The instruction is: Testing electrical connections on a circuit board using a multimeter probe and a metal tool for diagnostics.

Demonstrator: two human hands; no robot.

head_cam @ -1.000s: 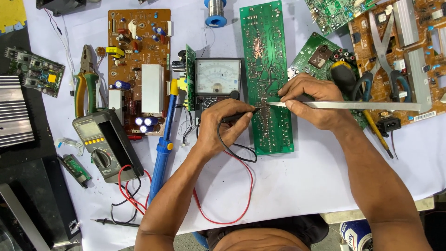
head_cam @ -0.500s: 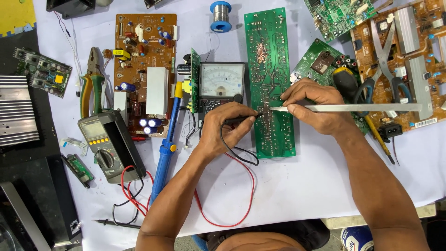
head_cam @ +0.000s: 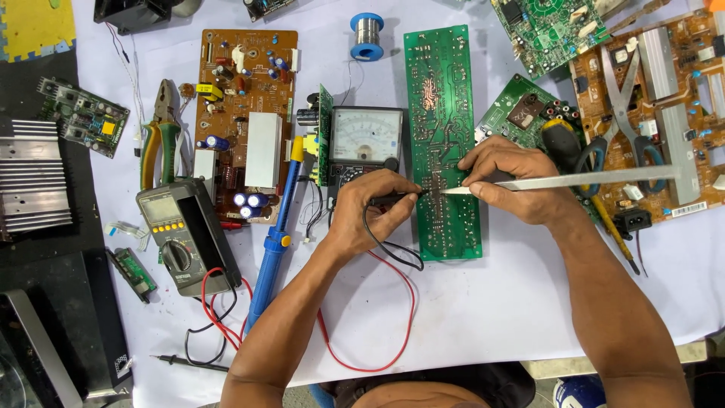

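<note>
A long green circuit board (head_cam: 442, 98) lies solder side up on the white sheet. My left hand (head_cam: 370, 211) grips a black test probe (head_cam: 396, 198) whose tip touches the middle of the board. My right hand (head_cam: 513, 177) pinches long metal tweezers (head_cam: 574, 181), their point meeting the board right beside the probe tip. Black and red leads (head_cam: 393, 302) loop from the probe toward an analog meter (head_cam: 366, 140) that sits just left of the board, partly behind my left hand.
A brown circuit board (head_cam: 249, 98), a blue soldering iron (head_cam: 276, 242), a dark digital multimeter (head_cam: 181, 234), green-handled pliers (head_cam: 160, 132) and a heatsink (head_cam: 30, 185) lie to the left. A solder spool (head_cam: 368, 34) sits at the top. More boards, scissors (head_cam: 630, 113) and a screwdriver (head_cam: 563, 136) crowd the right.
Both hands stay on the green board with probe and tweezers at the same spot. The view has shifted slightly, so everything sits a little lower in frame.
</note>
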